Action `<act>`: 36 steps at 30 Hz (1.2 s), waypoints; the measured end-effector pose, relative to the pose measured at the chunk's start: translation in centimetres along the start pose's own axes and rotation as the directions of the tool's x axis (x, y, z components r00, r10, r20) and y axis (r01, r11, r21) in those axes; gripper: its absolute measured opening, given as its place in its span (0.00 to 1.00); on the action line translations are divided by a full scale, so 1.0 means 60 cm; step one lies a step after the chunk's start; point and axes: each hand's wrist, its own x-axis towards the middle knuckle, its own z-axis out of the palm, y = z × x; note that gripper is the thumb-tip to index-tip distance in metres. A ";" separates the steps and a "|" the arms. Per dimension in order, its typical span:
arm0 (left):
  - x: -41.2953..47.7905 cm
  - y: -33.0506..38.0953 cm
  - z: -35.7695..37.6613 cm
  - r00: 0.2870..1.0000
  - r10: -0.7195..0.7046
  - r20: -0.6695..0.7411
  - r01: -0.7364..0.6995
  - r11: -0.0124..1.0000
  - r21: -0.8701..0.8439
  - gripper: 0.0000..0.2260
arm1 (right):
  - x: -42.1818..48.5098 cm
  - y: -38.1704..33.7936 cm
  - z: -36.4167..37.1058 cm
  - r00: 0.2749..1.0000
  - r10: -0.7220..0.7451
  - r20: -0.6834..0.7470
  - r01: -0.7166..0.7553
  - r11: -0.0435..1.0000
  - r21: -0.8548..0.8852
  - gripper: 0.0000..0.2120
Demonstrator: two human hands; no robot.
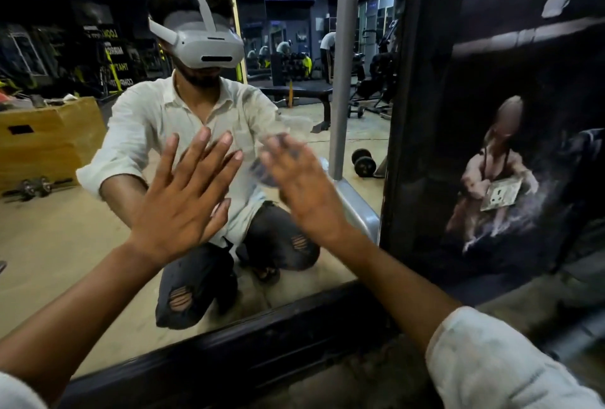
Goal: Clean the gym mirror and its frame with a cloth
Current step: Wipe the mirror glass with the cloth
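Note:
The gym mirror [65, 228] fills the view, and I see myself crouched in it. Its black frame runs along the bottom [229, 343] and up the right side [415, 114]. My left hand [183, 199] lies flat on the glass with its fingers spread and holds nothing. My right hand [301, 186] is motion-blurred, fingers straight, and presses on the glass. A blurred grey-blue cloth [265, 163] shows under and beyond its fingers; its outline is unclear.
Right of the frame is a dark printed wall panel [523, 81] with a white socket [501, 194]. A rough concrete floor strip [360, 372] lies below the frame. The mirror reflects a wooden box, dumbbells, a bench and a grey pole.

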 end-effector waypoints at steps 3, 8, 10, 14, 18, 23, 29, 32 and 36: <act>-0.032 0.042 0.026 0.998 -0.058 0.016 0.057 0.996 0.062 0.31 | -0.018 0.082 -0.039 0.890 0.398 -0.222 -0.396 0.916 0.053 0.29; -0.055 0.066 0.068 0.996 0.088 0.001 -0.087 0.991 0.099 0.28 | -0.093 0.061 -0.039 0.769 0.578 -0.275 -0.556 0.816 0.158 0.31; -0.072 0.071 0.083 0.974 0.223 0.050 -0.228 0.965 0.133 0.28 | -0.155 0.045 -0.013 0.749 0.619 -0.238 -0.603 0.785 0.143 0.27; -0.068 0.075 0.082 0.972 0.231 0.047 -0.235 0.963 0.130 0.28 | -0.218 0.035 -0.005 0.770 0.619 -0.156 -0.613 0.785 0.090 0.28; -0.063 0.102 0.078 0.991 0.128 0.024 -0.129 0.990 0.056 0.28 | -0.169 0.060 -0.040 0.820 0.562 -0.113 -0.544 0.825 0.154 0.36; -0.078 0.167 0.098 0.988 0.087 0.128 -0.086 0.996 -0.011 0.32 | -0.200 0.062 -0.015 0.787 0.602 -0.136 -0.588 0.798 0.131 0.29; -0.088 0.182 0.125 0.997 0.069 0.042 -0.070 0.997 0.021 0.29 | -0.387 -0.031 0.070 0.630 0.764 -0.141 -0.756 0.644 0.116 0.35; -0.086 0.184 0.127 0.998 0.062 0.032 -0.063 0.998 0.010 0.27 | -0.423 -0.060 0.102 0.526 0.839 -0.138 -0.828 0.543 0.140 0.34; -0.090 0.187 0.118 0.996 0.057 0.075 -0.057 0.998 0.011 0.31 | -0.433 -0.084 0.110 0.376 0.920 -0.111 -0.907 0.390 0.161 0.29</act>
